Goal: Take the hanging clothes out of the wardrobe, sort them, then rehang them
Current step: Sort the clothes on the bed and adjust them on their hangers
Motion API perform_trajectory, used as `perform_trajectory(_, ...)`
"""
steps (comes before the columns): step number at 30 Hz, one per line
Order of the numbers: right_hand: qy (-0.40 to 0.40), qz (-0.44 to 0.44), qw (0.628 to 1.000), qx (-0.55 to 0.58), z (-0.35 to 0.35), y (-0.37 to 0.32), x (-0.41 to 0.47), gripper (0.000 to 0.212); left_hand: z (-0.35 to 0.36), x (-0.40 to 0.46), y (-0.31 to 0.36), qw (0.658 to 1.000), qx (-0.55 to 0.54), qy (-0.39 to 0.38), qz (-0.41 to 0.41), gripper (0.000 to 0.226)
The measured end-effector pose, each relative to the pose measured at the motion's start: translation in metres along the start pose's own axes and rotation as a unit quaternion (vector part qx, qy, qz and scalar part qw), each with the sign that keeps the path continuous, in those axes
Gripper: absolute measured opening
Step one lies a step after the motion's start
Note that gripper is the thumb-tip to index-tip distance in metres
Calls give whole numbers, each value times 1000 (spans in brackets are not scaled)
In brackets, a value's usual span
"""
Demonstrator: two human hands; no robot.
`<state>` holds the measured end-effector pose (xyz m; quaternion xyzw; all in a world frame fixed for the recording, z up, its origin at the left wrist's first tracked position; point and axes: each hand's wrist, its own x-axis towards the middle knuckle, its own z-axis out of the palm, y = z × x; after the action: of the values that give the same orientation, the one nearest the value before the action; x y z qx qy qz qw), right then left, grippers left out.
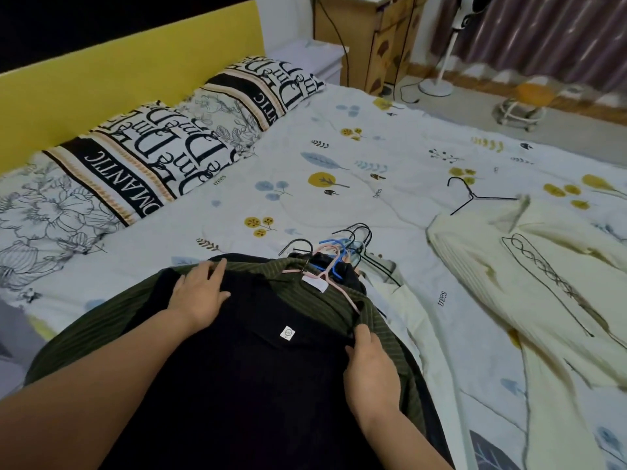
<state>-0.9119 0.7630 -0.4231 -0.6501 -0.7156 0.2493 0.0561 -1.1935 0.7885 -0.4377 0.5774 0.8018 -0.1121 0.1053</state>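
A pile of clothes on hangers lies on the bed in front of me. On top is a black garment (258, 361) with a small white label, over an olive striped shirt (383, 320) on a pink hanger (330, 278). Several black and blue hanger hooks (349, 242) stick out at the pile's far end. My left hand (200, 293) lies flat on the black garment's left shoulder, fingers spread. My right hand (368, 364) grips the edge of the black garment at its right shoulder. A cream garment (529, 276) on a black hanger (475, 196) lies apart to the right.
The bed (339, 157) has a white leaf-print cover. Two printed pillows (163, 157) lean by the yellow headboard (118, 76). Beyond the bed stand a wooden cabinet (373, 39), a fan stand (437, 83) and curtains.
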Motion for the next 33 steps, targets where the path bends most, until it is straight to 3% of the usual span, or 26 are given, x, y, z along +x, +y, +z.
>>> perform_trajectory(2,32,-29,998,35,-11,-4,-10,2,-4,-2,-2,998,-44,36,3,56)
perform_trajectory(6,55,-76,992,87,-44,-6,-30,13,-40,-16,-3,978,-111,169,51,23)
perform_trajectory(15,165,-110,967,159,-149,-8,-77,18,-173,-96,6,922,-104,345,140,22)
perform_trajectory(23,300,-118,932,166,-264,29,-144,26,-265,-189,70,883,-120,421,170,17)
perform_trajectory(29,427,-126,885,135,-349,93,-205,13,-316,-266,150,827,-154,481,246,25)
perform_trajectory(33,488,-111,857,120,-399,139,-255,17,-334,-307,208,814,-190,467,288,25)
